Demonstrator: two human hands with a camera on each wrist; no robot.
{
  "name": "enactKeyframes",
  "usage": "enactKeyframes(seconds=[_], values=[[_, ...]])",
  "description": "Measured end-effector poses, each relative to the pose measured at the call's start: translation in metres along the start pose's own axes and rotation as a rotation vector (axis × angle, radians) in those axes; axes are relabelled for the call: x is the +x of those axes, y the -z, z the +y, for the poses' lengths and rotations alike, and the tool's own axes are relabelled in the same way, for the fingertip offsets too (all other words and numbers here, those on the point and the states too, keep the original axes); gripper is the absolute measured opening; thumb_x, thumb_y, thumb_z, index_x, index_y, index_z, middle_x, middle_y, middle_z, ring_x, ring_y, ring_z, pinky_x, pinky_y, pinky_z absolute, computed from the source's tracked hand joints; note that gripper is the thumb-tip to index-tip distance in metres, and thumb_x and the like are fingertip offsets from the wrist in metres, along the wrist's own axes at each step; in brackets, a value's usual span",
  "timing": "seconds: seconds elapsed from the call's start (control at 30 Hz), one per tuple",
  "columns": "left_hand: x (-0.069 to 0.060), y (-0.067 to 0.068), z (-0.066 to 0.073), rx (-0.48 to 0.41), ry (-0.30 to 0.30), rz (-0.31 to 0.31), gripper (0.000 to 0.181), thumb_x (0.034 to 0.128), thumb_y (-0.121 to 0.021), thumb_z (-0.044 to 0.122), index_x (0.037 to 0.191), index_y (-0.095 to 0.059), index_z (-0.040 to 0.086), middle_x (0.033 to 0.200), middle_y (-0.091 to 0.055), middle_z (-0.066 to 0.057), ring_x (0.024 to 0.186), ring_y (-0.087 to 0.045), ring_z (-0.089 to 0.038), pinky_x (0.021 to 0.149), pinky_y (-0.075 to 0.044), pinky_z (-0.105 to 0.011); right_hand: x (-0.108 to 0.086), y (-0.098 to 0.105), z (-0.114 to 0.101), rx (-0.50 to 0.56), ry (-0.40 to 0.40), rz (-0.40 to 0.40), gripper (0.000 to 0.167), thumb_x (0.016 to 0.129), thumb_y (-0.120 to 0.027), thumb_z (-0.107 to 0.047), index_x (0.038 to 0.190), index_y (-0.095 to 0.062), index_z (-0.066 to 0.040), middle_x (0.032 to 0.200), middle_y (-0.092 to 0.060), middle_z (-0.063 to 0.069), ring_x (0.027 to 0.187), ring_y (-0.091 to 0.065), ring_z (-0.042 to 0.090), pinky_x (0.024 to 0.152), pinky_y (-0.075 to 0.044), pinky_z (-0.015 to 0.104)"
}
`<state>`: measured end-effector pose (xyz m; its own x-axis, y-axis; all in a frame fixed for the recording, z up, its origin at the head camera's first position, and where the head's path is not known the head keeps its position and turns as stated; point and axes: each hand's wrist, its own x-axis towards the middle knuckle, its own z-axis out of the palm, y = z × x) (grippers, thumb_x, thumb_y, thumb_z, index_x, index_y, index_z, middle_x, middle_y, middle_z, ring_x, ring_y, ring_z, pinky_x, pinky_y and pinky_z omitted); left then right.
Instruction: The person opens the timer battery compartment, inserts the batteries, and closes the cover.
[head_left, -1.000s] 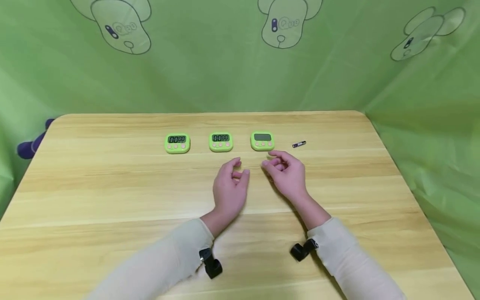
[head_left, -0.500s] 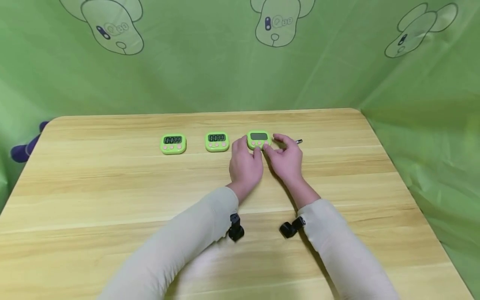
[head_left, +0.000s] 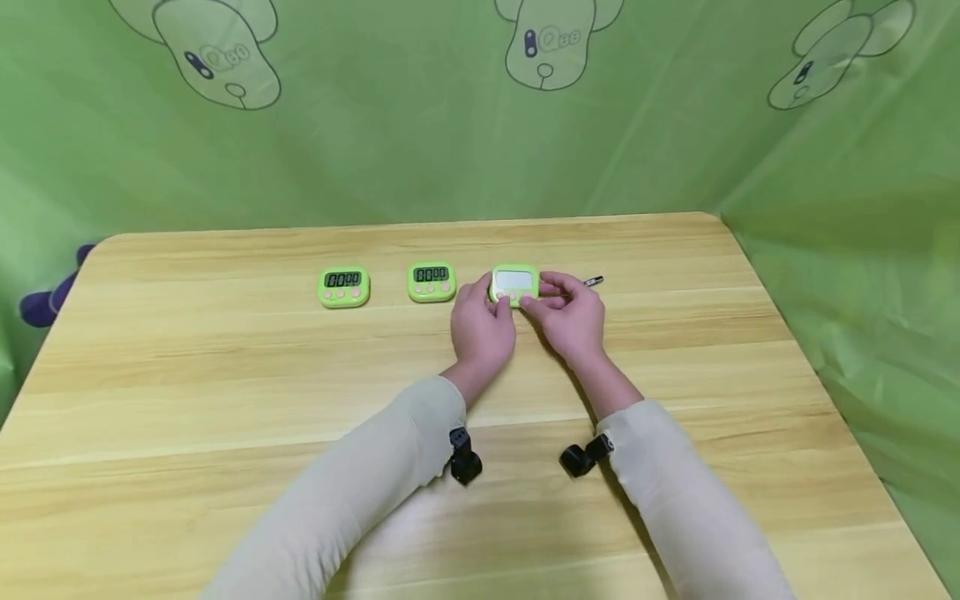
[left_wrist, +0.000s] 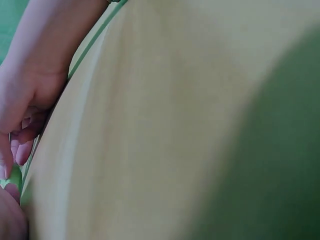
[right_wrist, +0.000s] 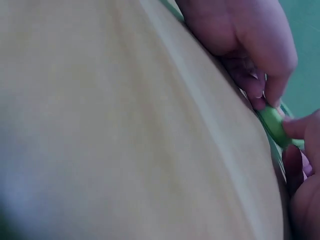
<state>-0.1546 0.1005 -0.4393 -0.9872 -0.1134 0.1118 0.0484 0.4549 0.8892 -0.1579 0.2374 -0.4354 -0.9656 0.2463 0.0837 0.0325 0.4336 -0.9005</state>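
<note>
Pinched timer point(head_left: 514, 282) by edges btwn L hand point(head_left: 483, 329) & R hand point(head_left: 573, 321). Could've slipped w/ edge-only hold, or poss. knocked batt. point(head_left: 595, 281) just past R hand if swung.

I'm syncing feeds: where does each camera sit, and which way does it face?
Head: worn on the head, facing forward and down at the table; left hand, right hand and sleeves show.
Left wrist: on that wrist, facing forward across the blurred table; parts of both hands at left.
Right wrist: on that wrist, facing forward likewise; both hands at right.
Shared: both wrist views catch the held green timer between the hands.
</note>
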Motion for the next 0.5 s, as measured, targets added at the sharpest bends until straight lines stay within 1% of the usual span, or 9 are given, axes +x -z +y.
enactKeyframes(seconds=[0.07,0.13,0.23,0.3,0.37,0.5], values=[[-0.004,0.002,-0.004,-0.042,-0.023,0.011,0.044,0.0951,-0.067,0.008,0.137,-0.058,0.0,0.099,-0.058,-0.007,0.078,-0.054,-0.013,0.068,-0.05,-0.024,-0.004,0.002,0.004,-0.014,0.039,-0.035,0.045,0.082,-0.085,-0.012,0.121,-0.068,0.0,0.099,-0.068,0.01,0.08,-0.066,0.019,0.069,-0.057,0.023],[-0.008,0.005,-0.007,-0.081,-0.049,0.011,0.044,0.0936,-0.067,0.005,0.136,-0.058,0.0,0.095,-0.056,-0.006,0.077,-0.053,-0.012,0.068,-0.049,-0.023,-0.009,0.004,0.007,-0.038,0.081,-0.068,0.043,0.081,-0.086,-0.013,0.118,-0.069,0.0,0.094,-0.068,0.01,0.076,-0.066,0.019,0.066,-0.056,0.022],[-0.015,0.01,-0.013,-0.167,-0.086,-0.005,0.046,0.0916,-0.068,0.002,0.136,-0.058,-0.001,0.097,-0.058,-0.007,0.08,-0.056,-0.013,0.07,-0.051,-0.023,-0.017,0.007,0.01,-0.067,0.143,-0.11,0.039,0.08,-0.087,-0.013,0.112,-0.07,0.0,0.087,-0.067,0.009,0.073,-0.065,0.019,0.063,-0.055,0.021],[-0.019,0.015,-0.015,-0.228,-0.097,-0.035,0.047,0.0912,-0.069,0.003,0.137,-0.057,-0.002,0.1,-0.059,-0.008,0.083,-0.059,-0.014,0.072,-0.054,-0.022,-0.023,0.008,0.011,-0.06,0.18,-0.126,0.037,0.079,-0.087,-0.01,0.109,-0.07,-0.001,0.085,-0.066,0.009,0.072,-0.063,0.019,0.062,-0.055,0.02],[-0.024,0.021,-0.018,-0.289,-0.095,-0.074,0.05,0.0915,-0.07,0.005,0.139,-0.055,-0.001,0.105,-0.061,-0.009,0.087,-0.062,-0.014,0.075,-0.055,-0.022,-0.028,0.008,0.011,-0.039,0.217,-0.138,0.035,0.079,-0.087,-0.008,0.109,-0.069,-0.001,0.086,-0.065,0.009,0.072,-0.062,0.02,0.062,-0.055,0.021],[-0.033,0.035,-0.021,-0.39,-0.061,-0.172,0.056,0.0936,-0.072,0.016,0.143,-0.051,0.0,0.108,-0.065,-0.01,0.09,-0.067,-0.016,0.078,-0.057,-0.024,-0.039,0.006,0.009,0.01,0.307,-0.138,0.035,0.078,-0.085,-0.001,0.11,-0.069,-0.001,0.094,-0.064,0.009,0.072,-0.065,0.021,0.061,-0.057,0.022]])
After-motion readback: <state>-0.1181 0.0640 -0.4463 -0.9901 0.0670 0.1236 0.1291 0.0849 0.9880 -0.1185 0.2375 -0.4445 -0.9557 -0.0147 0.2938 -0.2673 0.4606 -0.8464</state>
